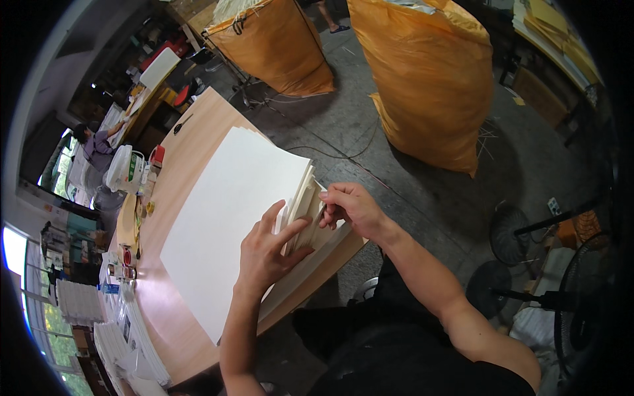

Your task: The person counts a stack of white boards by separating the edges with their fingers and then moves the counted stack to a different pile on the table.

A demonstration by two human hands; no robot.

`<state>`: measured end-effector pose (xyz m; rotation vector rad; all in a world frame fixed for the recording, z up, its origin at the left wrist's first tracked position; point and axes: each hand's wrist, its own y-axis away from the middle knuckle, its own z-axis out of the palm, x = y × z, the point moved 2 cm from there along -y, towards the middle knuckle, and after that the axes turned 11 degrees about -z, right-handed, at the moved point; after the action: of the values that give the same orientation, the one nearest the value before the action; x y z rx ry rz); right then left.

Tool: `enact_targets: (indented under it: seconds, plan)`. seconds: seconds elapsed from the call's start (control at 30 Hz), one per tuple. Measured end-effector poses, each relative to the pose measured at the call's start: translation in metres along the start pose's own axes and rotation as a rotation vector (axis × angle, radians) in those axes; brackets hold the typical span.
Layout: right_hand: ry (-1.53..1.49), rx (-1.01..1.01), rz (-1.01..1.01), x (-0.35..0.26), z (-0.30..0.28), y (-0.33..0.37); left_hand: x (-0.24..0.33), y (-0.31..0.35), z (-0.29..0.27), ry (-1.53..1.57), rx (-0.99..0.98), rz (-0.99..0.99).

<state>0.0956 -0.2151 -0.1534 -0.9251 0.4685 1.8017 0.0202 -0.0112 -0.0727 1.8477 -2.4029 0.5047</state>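
Note:
A thick stack of large white sheets (pixel 231 191), like paper or thin card, lies slantwise on the wooden table. Its layered near edge faces me. My left hand (pixel 264 249) rests on this edge with its fingers spread, fingertips and thumb against the lifted layers. At the stack's right corner my right hand (pixel 351 206) is curled, thumb and forefinger pinching the edge of a sheet. How many sheets are in that pinch is hidden.
The light wooden table (pixel 172 310) carries scissors (pixel 183 124), a white bucket (pixel 125 168), tape rolls and more paper piles (pixel 135 350) along its left side. Big orange sacks (pixel 429 86) stand beyond. Black fans (pixel 574 310) are at the right; another person (pixel 99 144) works far left.

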Motion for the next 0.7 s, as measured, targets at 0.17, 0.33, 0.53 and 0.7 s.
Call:
enact_targets:
  seconds: [0.17, 0.33, 0.53, 0.7]
  plan:
    - [0.776, 0.457, -0.493, -0.003, -0.007, 0.045, 0.004, 0.0, -0.006, 0.017, -0.03, -0.009]
    - [-0.251, 0.131, -0.128, 0.048, 0.047, 0.049, -0.001, 0.002, -0.005, 0.023, -0.004, 0.032]
    - [-0.558, 0.084, 0.176, 0.065, 0.062, 0.041, 0.008, 0.029, 0.015, 0.069, -0.194, -0.033]
    - [-0.577, 0.143, 0.158, 0.06, 0.069, 0.036, 0.021, 0.132, 0.023, 1.018, 0.33, -0.512]
